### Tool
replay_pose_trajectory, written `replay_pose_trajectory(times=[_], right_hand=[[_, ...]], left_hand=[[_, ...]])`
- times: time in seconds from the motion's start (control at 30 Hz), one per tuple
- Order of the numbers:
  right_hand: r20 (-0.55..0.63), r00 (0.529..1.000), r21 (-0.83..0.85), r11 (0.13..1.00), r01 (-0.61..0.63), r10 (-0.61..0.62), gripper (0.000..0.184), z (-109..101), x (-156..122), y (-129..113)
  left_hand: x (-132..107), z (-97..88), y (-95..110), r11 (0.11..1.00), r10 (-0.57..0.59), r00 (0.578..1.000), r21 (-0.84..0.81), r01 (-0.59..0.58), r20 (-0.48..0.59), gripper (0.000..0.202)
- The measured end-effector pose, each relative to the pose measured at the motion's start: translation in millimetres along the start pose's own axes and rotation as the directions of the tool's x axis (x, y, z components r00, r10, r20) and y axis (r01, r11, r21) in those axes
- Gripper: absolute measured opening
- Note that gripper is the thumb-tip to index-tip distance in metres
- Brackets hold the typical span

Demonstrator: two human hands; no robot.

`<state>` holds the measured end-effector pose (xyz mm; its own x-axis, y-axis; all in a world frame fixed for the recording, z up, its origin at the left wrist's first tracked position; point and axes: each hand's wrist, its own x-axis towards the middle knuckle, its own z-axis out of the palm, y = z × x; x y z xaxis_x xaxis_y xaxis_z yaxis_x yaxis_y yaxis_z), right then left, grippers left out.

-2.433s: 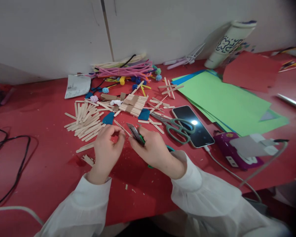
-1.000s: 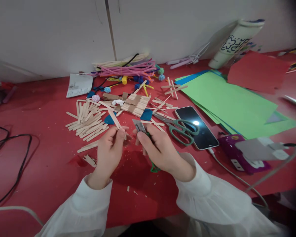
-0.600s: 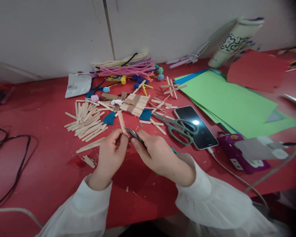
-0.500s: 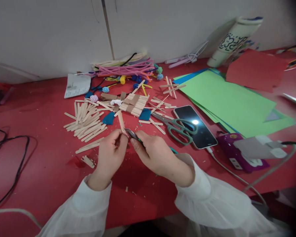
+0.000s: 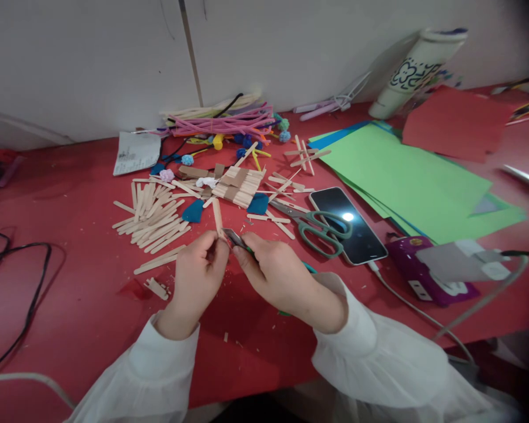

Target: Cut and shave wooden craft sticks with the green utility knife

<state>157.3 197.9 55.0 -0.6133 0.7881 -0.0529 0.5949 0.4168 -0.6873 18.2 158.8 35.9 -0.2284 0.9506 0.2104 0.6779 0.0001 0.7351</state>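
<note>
My left hand (image 5: 198,276) pinches a wooden craft stick (image 5: 217,217) that points up and away from me. My right hand (image 5: 277,273) is closed round a green-handled cutter (image 5: 237,238) whose metal jaws meet the stick just above my left fingers. Both hands hover low over the red table (image 5: 70,282), close together. A heap of loose wooden sticks (image 5: 152,214) lies just left of my left hand. A glued panel of sticks (image 5: 240,185) lies beyond both hands.
Green-handled scissors (image 5: 320,226) and a phone (image 5: 347,223) lie right of my hands. Green and blue paper sheets (image 5: 405,176), a red sheet (image 5: 454,120), a purple box (image 5: 427,276), pipe cleaners (image 5: 223,123), a black cable (image 5: 22,282) and a leaning tube (image 5: 414,70) surround them.
My left hand has turned the stick from slanting left to nearly upright. The cutter's jaws have come onto it. Both hands have drawn together and stayed put for the last half second.
</note>
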Motion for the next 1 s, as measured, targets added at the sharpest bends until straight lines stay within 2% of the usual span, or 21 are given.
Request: replay_pose_trajectory(times=[0.13, 0.23, 0.47, 0.53, 0.6, 0.67, 0.77, 0.9, 1.0], right_hand=[[0.040, 0.999, 0.041, 0.999, -0.031, 0.029, 0.016, -3.8, 0.3, -2.2], [0.082, 0.995, 0.059, 0.996, -0.060, 0.055, 0.017, -7.9, 0.3, -4.1], [0.085, 0.995, -0.053, 0.998, -0.044, 0.049, 0.010, -11.0, -0.1, 0.2], [0.096, 0.994, 0.003, 0.998, -0.061, 0.060, 0.012, -12.5, 0.5, 1.9], [0.142, 0.987, 0.150, 0.983, -0.102, 0.080, 0.016, -14.0, 1.7, 3.5], [0.218, 0.971, 0.352, 0.920, -0.173, 0.099, 0.018, -14.5, 3.7, 5.1], [0.313, 0.943, 0.578, 0.766, -0.281, 0.110, 0.017, -13.9, 7.2, 7.7], [0.357, 0.932, 0.722, 0.613, -0.321, 0.069, 0.016, -14.2, 9.7, 10.8], [0.354, 0.935, 0.777, 0.552, -0.301, 0.011, 0.016, -14.7, 8.5, 11.3]], left_hand=[[-0.2, -0.8, 1.5, 0.982, 0.101, 0.994, 0.162, -0.094, -0.035, 0.024], [0.4, -1.7, 2.4, 0.964, 0.149, 0.989, 0.225, -0.142, -0.014, 0.023], [4.1, -4.0, -2.5, 0.995, 0.030, 0.982, 0.093, -0.048, 0.188, 0.027], [4.4, -4.7, -3.7, 0.998, 0.021, 0.978, 0.048, -0.031, 0.210, 0.028], [4.2, -5.1, -3.7, 1.000, 0.019, 0.978, 0.020, -0.024, 0.207, 0.028], [4.1, -5.0, -2.7, 1.000, 0.018, 0.981, -0.012, -0.016, 0.192, 0.027], [4.6, -3.4, -1.1, 0.988, -0.013, 0.982, -0.147, 0.041, 0.187, 0.025], [6.2, -1.9, 0.3, 0.926, -0.088, 0.974, -0.344, 0.158, 0.208, 0.023], [6.9, -2.6, 1.8, 0.892, -0.121, 0.973, -0.408, 0.194, 0.198, 0.019]])
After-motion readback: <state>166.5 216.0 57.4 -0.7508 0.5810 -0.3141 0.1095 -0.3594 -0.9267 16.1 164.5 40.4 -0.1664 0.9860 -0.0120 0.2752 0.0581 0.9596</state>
